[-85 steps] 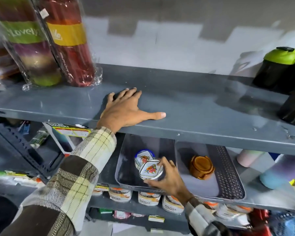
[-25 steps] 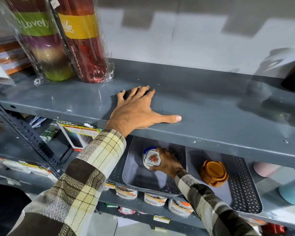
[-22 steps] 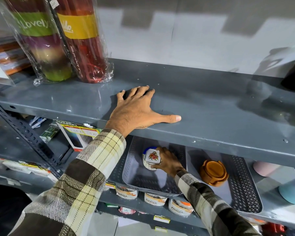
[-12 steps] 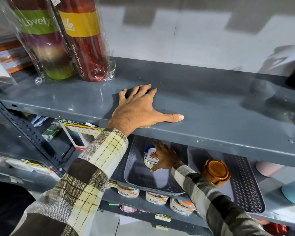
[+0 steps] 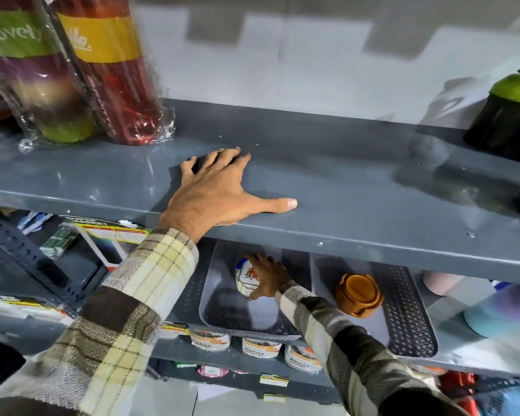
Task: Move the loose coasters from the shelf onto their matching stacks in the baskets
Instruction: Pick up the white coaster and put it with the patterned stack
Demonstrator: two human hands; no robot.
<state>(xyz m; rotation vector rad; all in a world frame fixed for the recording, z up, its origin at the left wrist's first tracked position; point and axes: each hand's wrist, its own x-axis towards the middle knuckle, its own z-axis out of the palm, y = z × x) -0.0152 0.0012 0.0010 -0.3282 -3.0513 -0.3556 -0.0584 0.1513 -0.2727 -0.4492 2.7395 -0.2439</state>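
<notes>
My left hand lies flat, fingers spread, on the grey upper shelf. Below it, my right hand reaches under the shelf into the left grey basket and rests its fingers on a stack of white floral coasters. Whether the fingers grip the stack or only touch it is unclear, as the hand covers its right side. The right grey basket holds a stack of orange-brown coasters.
Two wrapped bottles stand at the upper shelf's left end. A green-lidded black container is at its right. Small jars line the shelf under the baskets. Pastel cups sit to the right of the baskets.
My right hand carried a floral coaster from the basket's front to the stack at its back and now rests on that stack. My left hand has stayed flat on the shelf.
</notes>
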